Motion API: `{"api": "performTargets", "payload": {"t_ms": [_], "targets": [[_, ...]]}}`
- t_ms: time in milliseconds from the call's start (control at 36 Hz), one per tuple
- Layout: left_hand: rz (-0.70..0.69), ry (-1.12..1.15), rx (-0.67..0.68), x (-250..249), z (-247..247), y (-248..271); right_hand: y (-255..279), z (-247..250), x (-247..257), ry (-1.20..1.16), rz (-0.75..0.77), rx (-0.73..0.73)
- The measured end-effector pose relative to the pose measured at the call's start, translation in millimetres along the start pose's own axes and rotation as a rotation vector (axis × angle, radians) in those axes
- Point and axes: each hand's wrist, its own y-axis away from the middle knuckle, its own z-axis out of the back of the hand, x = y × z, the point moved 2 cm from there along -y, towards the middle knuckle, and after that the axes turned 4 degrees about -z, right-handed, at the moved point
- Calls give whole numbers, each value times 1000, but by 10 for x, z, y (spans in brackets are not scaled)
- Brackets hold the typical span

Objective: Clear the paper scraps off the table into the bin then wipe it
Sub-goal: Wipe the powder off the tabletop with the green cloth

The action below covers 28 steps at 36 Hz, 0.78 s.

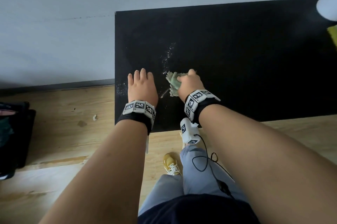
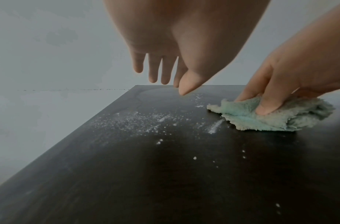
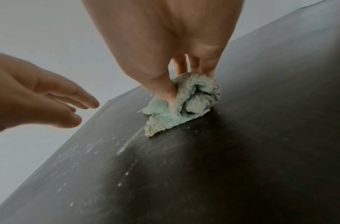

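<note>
A black table (image 1: 237,50) carries a scatter of white crumbs (image 1: 168,56) near its left end. My right hand (image 1: 189,82) grips a bunched pale green cloth (image 1: 173,81) and presses it onto the tabletop beside the crumbs. In the right wrist view the cloth (image 3: 184,103) is pinched between thumb and fingers. My left hand (image 1: 141,85) hovers just above the table's left front corner, fingers straight and together, holding nothing. The left wrist view shows the crumbs (image 2: 136,121) spread below the left hand (image 2: 163,72), with the cloth (image 2: 270,116) to the right.
A small paper scrap (image 1: 94,117) lies on the wooden floor left of the table. A dark bag or bin (image 1: 12,136) stands at the far left. A white object (image 1: 327,7) and something yellow (image 1: 332,35) sit at the table's far right.
</note>
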Motion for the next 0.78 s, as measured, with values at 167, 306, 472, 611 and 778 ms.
{"api": "performTargets", "payload": {"t_ms": [167, 306, 472, 611, 778], "targets": [[38, -3, -10, 38, 47, -170, -172, 282, -13, -220, -47, -62], [64, 23, -14, 25, 93, -375, -567, 596, -149, -131, -227, -183], [105, 27, 0, 99, 111, -557, -806, 568, -51, -31, -188, -102], [151, 15, 1, 214, 104, -652, -801, 378, 282, -42, 31, -91], [184, 6, -3, 272, 118, -748, -927, 453, 444, -106, 143, -17]]}}
